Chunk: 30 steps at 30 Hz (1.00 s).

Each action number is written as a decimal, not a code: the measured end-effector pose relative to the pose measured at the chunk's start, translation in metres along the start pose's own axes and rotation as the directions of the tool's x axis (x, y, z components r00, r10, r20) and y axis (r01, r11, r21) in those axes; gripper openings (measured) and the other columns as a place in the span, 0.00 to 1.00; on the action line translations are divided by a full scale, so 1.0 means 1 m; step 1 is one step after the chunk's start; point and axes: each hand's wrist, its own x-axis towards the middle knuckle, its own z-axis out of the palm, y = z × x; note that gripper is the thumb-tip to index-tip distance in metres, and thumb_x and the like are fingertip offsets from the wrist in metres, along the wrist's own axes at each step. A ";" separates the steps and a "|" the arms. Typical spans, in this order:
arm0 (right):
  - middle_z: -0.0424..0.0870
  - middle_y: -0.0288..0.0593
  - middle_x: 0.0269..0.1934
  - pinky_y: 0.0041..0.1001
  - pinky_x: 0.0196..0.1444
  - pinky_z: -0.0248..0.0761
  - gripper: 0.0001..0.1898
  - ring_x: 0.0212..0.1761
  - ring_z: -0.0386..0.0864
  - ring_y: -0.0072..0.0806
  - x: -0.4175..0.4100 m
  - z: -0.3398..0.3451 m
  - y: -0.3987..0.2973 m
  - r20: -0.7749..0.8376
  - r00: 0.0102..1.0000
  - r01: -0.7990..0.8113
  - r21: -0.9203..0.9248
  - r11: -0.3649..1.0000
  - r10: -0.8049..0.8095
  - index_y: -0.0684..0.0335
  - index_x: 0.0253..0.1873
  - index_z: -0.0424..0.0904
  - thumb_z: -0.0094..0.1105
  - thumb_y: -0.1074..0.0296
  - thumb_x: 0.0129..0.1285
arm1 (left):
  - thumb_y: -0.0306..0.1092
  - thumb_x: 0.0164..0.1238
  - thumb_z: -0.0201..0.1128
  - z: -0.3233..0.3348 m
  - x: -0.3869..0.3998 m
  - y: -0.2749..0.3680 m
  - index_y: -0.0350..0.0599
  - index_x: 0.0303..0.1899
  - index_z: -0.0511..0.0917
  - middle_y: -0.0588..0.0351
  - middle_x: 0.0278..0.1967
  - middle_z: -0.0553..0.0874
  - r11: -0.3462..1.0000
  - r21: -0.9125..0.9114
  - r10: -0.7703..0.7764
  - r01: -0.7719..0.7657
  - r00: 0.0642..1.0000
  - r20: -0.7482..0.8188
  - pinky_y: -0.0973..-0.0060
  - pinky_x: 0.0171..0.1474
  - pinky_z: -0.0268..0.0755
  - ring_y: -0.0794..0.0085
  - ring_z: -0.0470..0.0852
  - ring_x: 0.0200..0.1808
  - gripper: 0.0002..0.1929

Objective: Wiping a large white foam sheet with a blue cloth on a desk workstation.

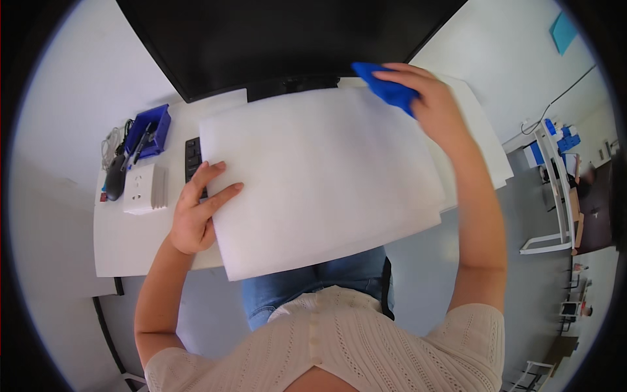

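A large white foam sheet [313,181], folded or stacked in layers at its right corner, spans the middle of the view and juts past the desk's front edge over my lap. My left hand [195,210] grips its left edge, with two fingers spread on top and the rest partly hidden at the side and below. Over the sheet's far right corner, my right hand [436,110] holds a bunched blue cloth [387,90]. Whether the cloth touches the foam cannot be told. Part of a black keyboard [193,154] shows beyond the sheet's left edge.
Behind the sheet stands a black monitor [289,39]. On the white desk [127,245], to the left, are stacked white wall sockets [142,188], a dark mouse [116,177] and a blue bin [156,117] with pens. At far right, a person [584,181] is near a brown table.
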 end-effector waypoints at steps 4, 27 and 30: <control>0.85 0.43 0.61 0.34 0.67 0.74 0.27 0.63 0.79 0.43 0.019 0.084 0.028 0.011 0.998 -0.057 0.052 0.997 0.057 0.54 0.56 0.88 0.51 0.89 0.58 | 0.26 0.55 0.56 0.000 0.014 0.004 0.37 0.54 0.87 0.38 0.60 0.82 0.998 0.036 0.049 -0.050 0.998 0.036 0.51 0.75 0.63 0.44 0.79 0.65 0.23; 0.89 0.42 0.52 0.31 0.53 0.79 0.22 0.53 0.84 0.42 -0.158 -0.057 -0.091 0.671 0.696 -0.352 0.008 0.936 0.256 0.54 0.48 0.91 0.57 0.85 0.52 | 0.24 0.59 0.55 -0.005 0.006 -0.003 0.35 0.56 0.83 0.38 0.62 0.81 0.997 0.060 0.035 -0.039 0.997 0.076 0.50 0.77 0.59 0.44 0.77 0.68 0.22; 0.88 0.47 0.51 0.33 0.56 0.78 0.23 0.54 0.85 0.43 -0.099 -0.075 -0.105 0.405 0.911 -0.206 0.275 0.939 0.082 0.57 0.49 0.91 0.55 0.86 0.51 | 0.21 0.58 0.54 -0.006 0.009 -0.001 0.36 0.55 0.82 0.39 0.62 0.82 0.999 -0.041 0.025 -0.023 0.999 0.047 0.50 0.77 0.59 0.43 0.77 0.68 0.22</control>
